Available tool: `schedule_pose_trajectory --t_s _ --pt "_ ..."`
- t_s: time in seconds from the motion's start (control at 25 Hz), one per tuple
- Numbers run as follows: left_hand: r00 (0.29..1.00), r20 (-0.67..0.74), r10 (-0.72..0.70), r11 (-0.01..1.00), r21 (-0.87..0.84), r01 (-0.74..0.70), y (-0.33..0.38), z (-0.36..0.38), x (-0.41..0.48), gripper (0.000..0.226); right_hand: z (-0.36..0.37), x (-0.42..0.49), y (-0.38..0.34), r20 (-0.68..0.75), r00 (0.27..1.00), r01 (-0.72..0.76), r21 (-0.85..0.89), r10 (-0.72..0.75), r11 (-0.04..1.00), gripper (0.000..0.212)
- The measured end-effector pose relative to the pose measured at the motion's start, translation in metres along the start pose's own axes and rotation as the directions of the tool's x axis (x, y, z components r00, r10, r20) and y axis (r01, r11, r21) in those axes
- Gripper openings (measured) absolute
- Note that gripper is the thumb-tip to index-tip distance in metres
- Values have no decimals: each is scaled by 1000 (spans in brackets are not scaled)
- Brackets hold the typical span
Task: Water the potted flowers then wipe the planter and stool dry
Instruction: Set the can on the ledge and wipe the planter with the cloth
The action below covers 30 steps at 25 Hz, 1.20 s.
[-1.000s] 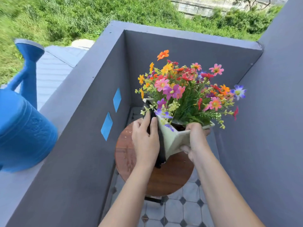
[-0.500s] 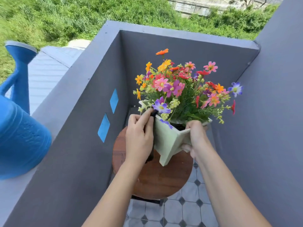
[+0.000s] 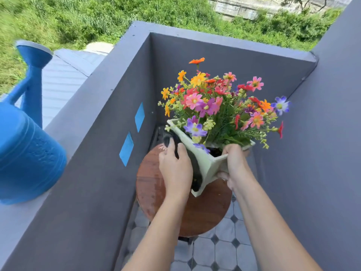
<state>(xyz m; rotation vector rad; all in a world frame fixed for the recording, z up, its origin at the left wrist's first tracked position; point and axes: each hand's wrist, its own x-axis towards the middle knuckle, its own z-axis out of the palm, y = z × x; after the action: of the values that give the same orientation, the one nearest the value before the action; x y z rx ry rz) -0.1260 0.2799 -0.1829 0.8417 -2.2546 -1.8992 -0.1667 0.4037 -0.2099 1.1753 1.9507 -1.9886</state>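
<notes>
A pale green square planter [image 3: 207, 165] full of colourful flowers [image 3: 218, 106] is held tilted above a round brown wooden stool [image 3: 205, 212]. My right hand [image 3: 235, 165] grips the planter's near corner and rim. My left hand [image 3: 175, 169] presses a dark cloth [image 3: 195, 173] flat against the planter's left side. Most of the cloth is hidden under my hand. Water marks show on the stool's left part.
A blue watering can [image 3: 25, 145] stands on the grey ledge [image 3: 64, 122] at the left. Dark grey walls [image 3: 322, 153] enclose the narrow corner on three sides. Patterned grey floor tiles [image 3: 218, 249] lie below. Two blue tape patches [image 3: 127, 148] mark the left wall.
My left hand with the cloth slid up the planter's left side and back down a little. The planter stays lifted and tilted in my right hand.
</notes>
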Motion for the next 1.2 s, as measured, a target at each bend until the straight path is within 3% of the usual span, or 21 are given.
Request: schedule_pose_trajectory --t_s 0.08,0.12,0.24,0.36,0.44,0.52,0.64,0.72,0.76,0.84,0.92,1.0,1.16,1.2 --pt "999 9 52 996 -73 -52 5 5 -25 43 3 -3 -4 -21 999 -25 -20 24 999 80" --pt "997 -12 82 994 -77 -82 6 9 -23 41 3 -1 -3 -17 999 -36 -35 36 999 80" --pt "993 -76 94 995 24 -93 -5 16 3 44 -3 -3 -2 55 996 -70 21 68 997 76" --pt "993 -12 -114 983 142 115 -38 15 8 43 -9 -3 -2 58 997 -59 79 54 995 62" --pt "982 24 -186 965 191 178 -49 12 -7 43 -10 -1 0 41 998 -41 100 37 994 64" --pt "991 23 -131 981 149 126 -39 12 -22 44 -8 -3 0 18 1000 -25 84 24 996 69" --pt "996 -19 90 994 64 -89 -6 17 -24 39 -6 -12 -4 40 999 15 -32 -13 999 77" --pt "989 -75 131 991 32 -129 4 19 -11 41 -12 -14 -3 118 993 8 -63 0 998 96" --pt "988 -97 123 992 34 -120 5 17 -3 42 -15 -14 -1 157 988 12 -33 -7 999 90" --pt "993 -102 67 996 64 -60 -3 13 13 41 -15 -14 0 164 986 20 -12 -18 1000 72" --pt "996 -82 -36 990 130 47 -15 5 26 40 -17 -15 -3 201 979 37 -31 -30 999 81" --pt "992 -44 -118 973 193 124 -26 -6 38 42 -21 -10 -2 246 968 60 -63 -42 996 74" --pt "973 90 -212 962 193 192 -13 -31 50 39 -35 -21 -15 342 939 41 -32 -28 999 14" --pt "956 139 -257 957 177 232 -3 -37 48 46 -38 -19 -15 381 924 50 -29 -35 998 29"
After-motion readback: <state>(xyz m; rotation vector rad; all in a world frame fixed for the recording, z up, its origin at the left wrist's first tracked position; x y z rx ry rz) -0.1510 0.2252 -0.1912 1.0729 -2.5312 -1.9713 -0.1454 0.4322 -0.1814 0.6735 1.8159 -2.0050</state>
